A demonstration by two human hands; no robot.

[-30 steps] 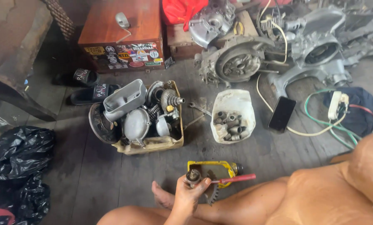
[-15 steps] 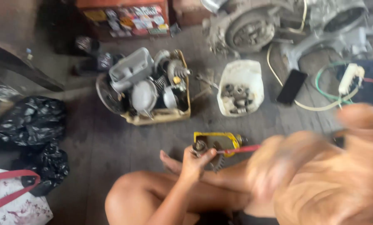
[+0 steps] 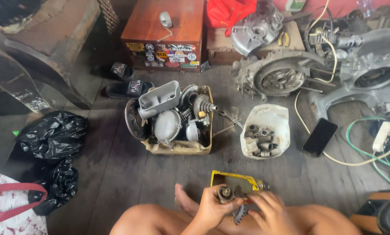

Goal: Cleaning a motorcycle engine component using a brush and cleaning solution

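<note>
I sit cross-legged on a dark plank floor. My left hand (image 3: 214, 206) grips a small round metal part (image 3: 225, 193) just above my legs. My right hand (image 3: 271, 209) is curled beside it, fingers touching a toothed gear (image 3: 240, 213) that hangs between the two hands. Right behind both hands lies a yellow tray (image 3: 232, 180) with small parts in it. My bare foot (image 3: 184, 198) rests left of the hands.
A cardboard box (image 3: 177, 148) full of engine parts and a white tub (image 3: 264, 132) of sockets sit ahead. Engine cases (image 3: 277, 76), a phone (image 3: 319, 136), cables and a power strip (image 3: 382, 135) lie right. A wooden chest (image 3: 164, 35), sandals and black bags (image 3: 51, 135) lie left.
My right arm swept across the view and its hand has come down beside the left hand onto the gear. The red-handled tool seen by the tray is out of sight. The view tilted up.
</note>
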